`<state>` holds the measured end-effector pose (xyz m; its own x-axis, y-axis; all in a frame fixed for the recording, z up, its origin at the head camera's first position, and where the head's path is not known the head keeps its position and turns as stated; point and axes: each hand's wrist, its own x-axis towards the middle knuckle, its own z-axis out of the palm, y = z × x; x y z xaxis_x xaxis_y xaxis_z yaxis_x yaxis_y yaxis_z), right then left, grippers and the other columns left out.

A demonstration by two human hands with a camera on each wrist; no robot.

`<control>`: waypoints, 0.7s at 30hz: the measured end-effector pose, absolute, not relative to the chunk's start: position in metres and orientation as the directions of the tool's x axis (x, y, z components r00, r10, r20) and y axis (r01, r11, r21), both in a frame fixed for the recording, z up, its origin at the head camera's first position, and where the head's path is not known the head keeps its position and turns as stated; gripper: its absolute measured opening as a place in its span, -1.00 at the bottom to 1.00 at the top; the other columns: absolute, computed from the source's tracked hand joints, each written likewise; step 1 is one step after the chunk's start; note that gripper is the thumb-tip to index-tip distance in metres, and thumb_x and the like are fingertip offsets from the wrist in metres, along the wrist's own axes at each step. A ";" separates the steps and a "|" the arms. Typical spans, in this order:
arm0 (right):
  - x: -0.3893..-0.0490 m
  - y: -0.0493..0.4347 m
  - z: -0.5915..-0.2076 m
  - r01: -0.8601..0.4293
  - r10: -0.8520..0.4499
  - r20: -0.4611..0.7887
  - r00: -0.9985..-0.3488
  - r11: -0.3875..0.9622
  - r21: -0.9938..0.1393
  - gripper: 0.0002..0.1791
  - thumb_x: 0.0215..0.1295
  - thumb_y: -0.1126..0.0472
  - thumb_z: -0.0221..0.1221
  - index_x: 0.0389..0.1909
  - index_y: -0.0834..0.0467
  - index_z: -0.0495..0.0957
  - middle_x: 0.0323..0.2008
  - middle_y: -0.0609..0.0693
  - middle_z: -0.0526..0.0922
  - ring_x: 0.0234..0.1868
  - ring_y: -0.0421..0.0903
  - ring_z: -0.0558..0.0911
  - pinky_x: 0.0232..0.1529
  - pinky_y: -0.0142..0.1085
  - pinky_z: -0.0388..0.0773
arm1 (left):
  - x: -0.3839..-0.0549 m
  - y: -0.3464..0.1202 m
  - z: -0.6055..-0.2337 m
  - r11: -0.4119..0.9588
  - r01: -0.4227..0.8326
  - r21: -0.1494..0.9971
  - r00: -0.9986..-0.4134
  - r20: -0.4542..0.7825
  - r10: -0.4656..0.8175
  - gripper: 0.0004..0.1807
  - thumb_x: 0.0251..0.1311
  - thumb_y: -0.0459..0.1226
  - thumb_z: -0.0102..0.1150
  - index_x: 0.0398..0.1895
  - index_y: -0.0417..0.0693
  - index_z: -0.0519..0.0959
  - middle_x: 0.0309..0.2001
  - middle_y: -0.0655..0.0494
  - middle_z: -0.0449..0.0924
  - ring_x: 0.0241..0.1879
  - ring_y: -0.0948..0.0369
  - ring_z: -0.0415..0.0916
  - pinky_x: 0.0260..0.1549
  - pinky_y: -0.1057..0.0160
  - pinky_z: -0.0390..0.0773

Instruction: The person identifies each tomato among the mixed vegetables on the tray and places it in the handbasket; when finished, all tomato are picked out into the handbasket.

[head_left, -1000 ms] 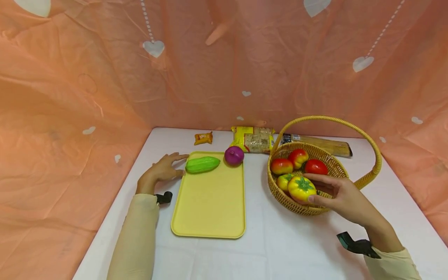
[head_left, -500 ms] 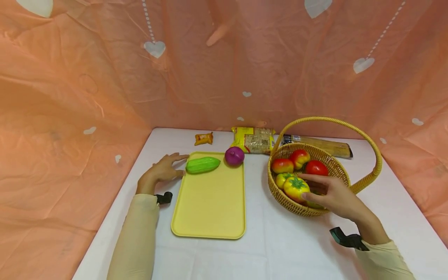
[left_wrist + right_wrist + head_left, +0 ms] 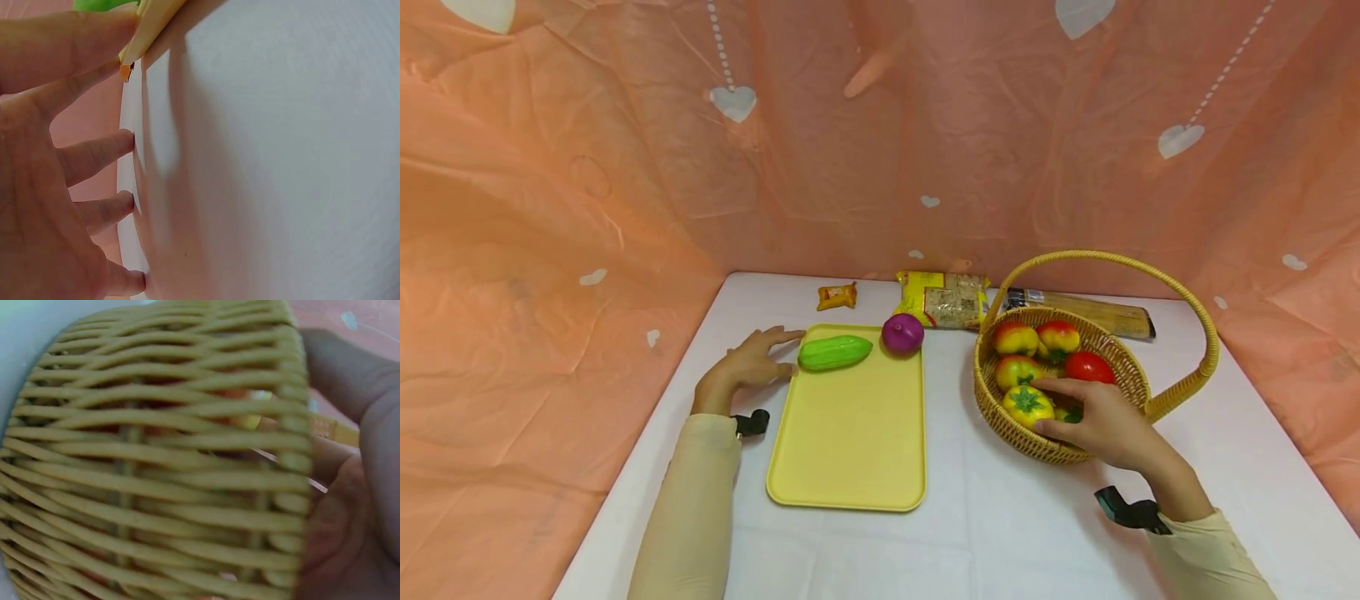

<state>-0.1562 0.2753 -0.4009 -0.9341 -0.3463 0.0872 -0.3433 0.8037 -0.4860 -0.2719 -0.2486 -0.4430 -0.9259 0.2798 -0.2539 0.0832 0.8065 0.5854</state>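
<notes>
My right hand [image 3: 1101,423] reaches over the front rim of a wicker basket [image 3: 1026,446]. Its thumb and index finger pinch a yellow fruit with a green star-shaped top [image 3: 1028,406]. In the right wrist view the woven basket wall [image 3: 187,462] hides the fruit and the fingertips. At the left my left hand [image 3: 748,364] touches the upper left edge of a yellow tray [image 3: 850,442] with thumb and index finger. The left wrist view shows its other fingers spread, tips on the white tablecloth. A green ridged gourd [image 3: 835,353] lies on the tray beside this hand.
A purple onion [image 3: 902,334] sits at the tray's upper right corner. Other red-and-yellow fruit [image 3: 1058,337] and a red tomato [image 3: 1088,367] fill the basket beneath its tall handle [image 3: 1202,333]. Packets [image 3: 943,300] and an orange snack [image 3: 837,296] line the back.
My right hand has moved left and slightly down inside the basket with the yellow fruit. Other fruit in the basket have rolled and shifted right. My left hand stays put.
</notes>
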 end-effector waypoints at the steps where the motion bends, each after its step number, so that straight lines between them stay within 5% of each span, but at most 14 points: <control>1: -0.157 0.275 -0.402 -0.349 -0.350 0.091 -0.932 0.803 -0.484 -0.39 0.25 -0.01 0.59 0.28 0.12 0.75 0.08 0.19 0.84 0.08 0.16 0.79 0.07 0.14 0.73 | -0.272 -0.248 -0.443 0.807 0.084 0.585 -0.926 -0.254 0.281 -0.21 0.45 -0.12 0.29 0.72 0.13 0.32 0.77 -0.28 -0.03 0.74 -0.42 -0.24 0.43 -0.79 -0.32; 21: -0.158 0.262 -0.410 -0.372 -0.341 0.157 -0.927 0.778 -0.507 -0.50 0.21 0.22 0.61 0.18 0.16 0.77 0.08 0.12 0.84 -0.06 0.01 0.85 -0.02 0.01 0.83 | -0.272 -0.247 -0.445 0.806 0.066 0.588 -0.926 -0.266 0.270 -0.21 0.45 -0.13 0.29 0.72 0.13 0.32 0.78 -0.26 -0.03 0.74 -0.41 -0.25 0.44 -0.78 -0.32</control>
<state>-0.1582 0.2620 -0.4104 -0.9270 -0.3408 0.1565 -0.3715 0.7777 -0.5072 -0.2724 -0.2469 -0.4455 -0.9255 0.2698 -0.2657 0.0665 0.8064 0.5876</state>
